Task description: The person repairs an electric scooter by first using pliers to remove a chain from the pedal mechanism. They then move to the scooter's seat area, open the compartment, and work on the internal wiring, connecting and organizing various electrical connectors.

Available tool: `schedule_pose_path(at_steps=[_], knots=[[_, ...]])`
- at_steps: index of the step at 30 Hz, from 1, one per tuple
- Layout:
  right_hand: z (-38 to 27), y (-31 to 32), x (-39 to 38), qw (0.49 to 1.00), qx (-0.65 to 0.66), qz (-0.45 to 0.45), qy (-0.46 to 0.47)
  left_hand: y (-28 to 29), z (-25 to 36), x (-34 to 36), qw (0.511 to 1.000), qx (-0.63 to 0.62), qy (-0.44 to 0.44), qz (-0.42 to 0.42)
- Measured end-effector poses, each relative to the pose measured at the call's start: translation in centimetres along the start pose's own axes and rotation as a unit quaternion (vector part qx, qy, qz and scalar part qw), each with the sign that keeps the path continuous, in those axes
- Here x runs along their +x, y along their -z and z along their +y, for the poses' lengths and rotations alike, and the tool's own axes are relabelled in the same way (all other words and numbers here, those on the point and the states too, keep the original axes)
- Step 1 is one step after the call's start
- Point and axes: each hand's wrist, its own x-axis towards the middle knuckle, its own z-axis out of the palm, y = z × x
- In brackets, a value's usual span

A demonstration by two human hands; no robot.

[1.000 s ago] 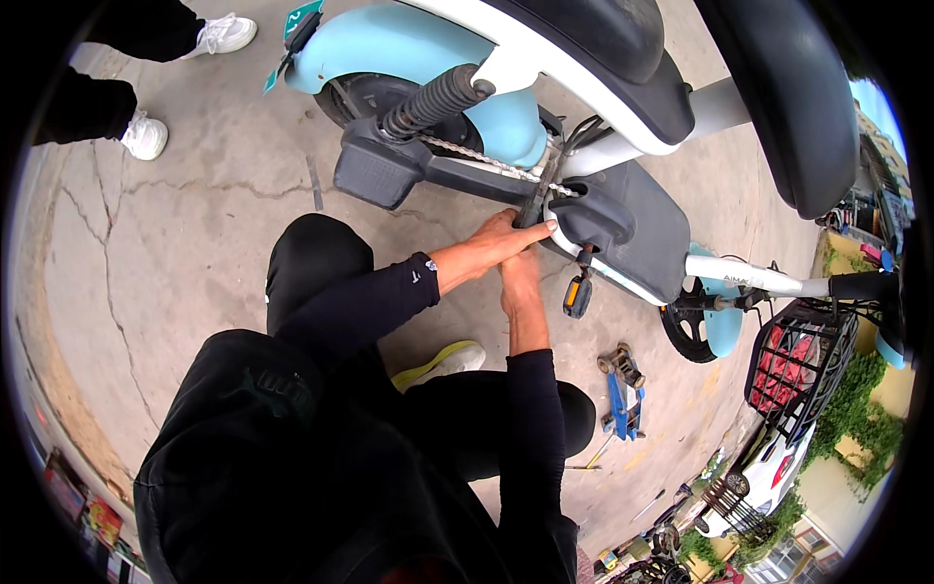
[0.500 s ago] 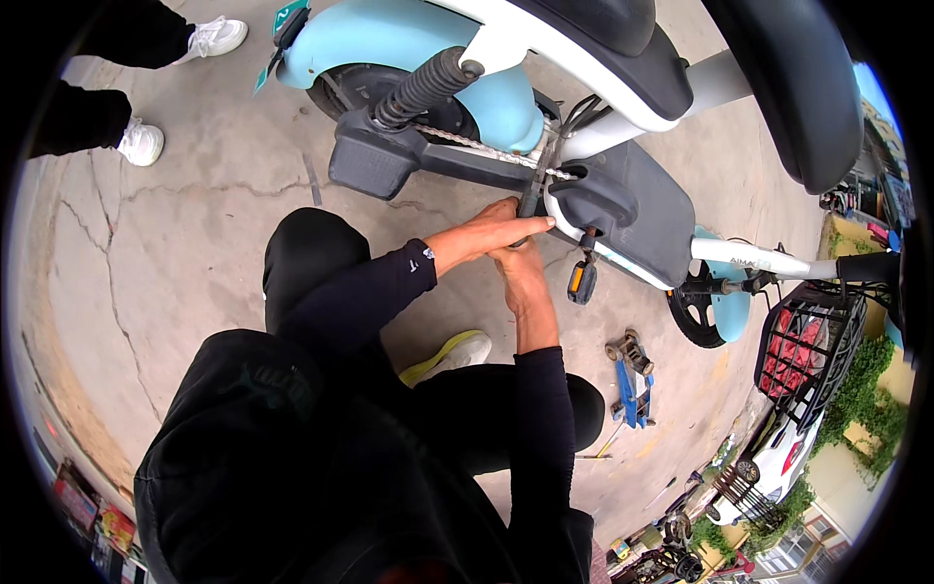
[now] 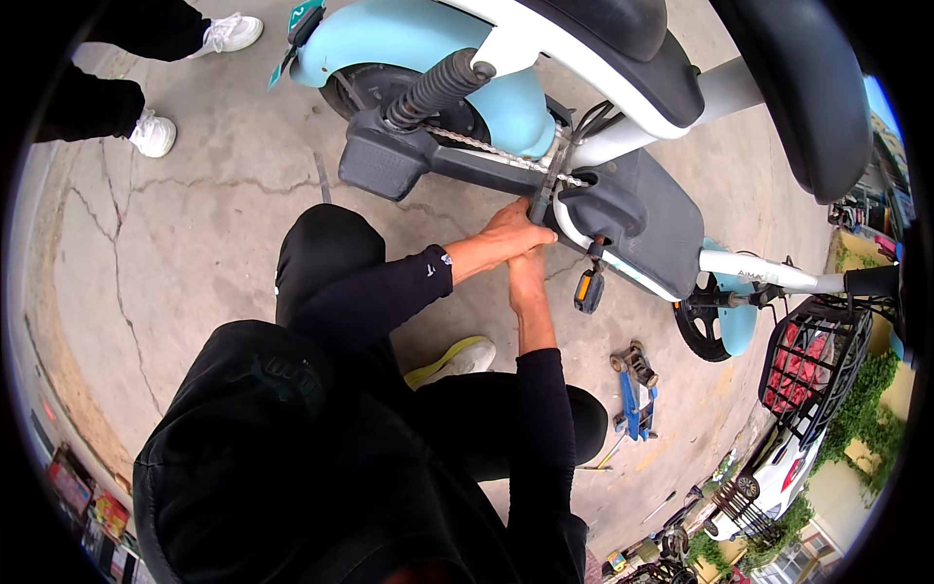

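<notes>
The dark bar (image 3: pixel 544 199) sits at the middle of the bike (image 3: pixel 647 214), on the side nearest the person, just behind the pedal (image 3: pixel 589 291). Its long axis runs across the bike's length: the near end is at the hands, and the far end points in past the chain (image 3: pixel 486 150), leaning slightly toward the bike's front, which faces the person's right. The left hand (image 3: pixel 506 237) is clasped about the bar's near end. The right hand (image 3: pixel 527 271) is just below it and touching it; its fingers are mostly hidden, so I cannot tell whether they grip the bar.

Compared with half a second ago, the bar keeps much the same slant against the bike, and both hands remain at its near end. The left thumb, then stretched out toward the bike, now looks more drawn in. The whole view has shifted slightly.
</notes>
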Motion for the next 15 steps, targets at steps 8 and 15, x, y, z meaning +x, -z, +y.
schedule_pose_path(at_steps=[8, 15], knots=[[1.5, 0.4, 0.5, 1.000, -0.013, 0.011, 0.009, -0.3, -0.1, 0.0, 0.999, 0.030, 0.009, 0.035], [0.6, -0.9, -0.1, 0.994, 0.025, 0.089, 0.059, -0.4, 0.0, -0.1, 0.998, 0.036, 0.009, 0.049]])
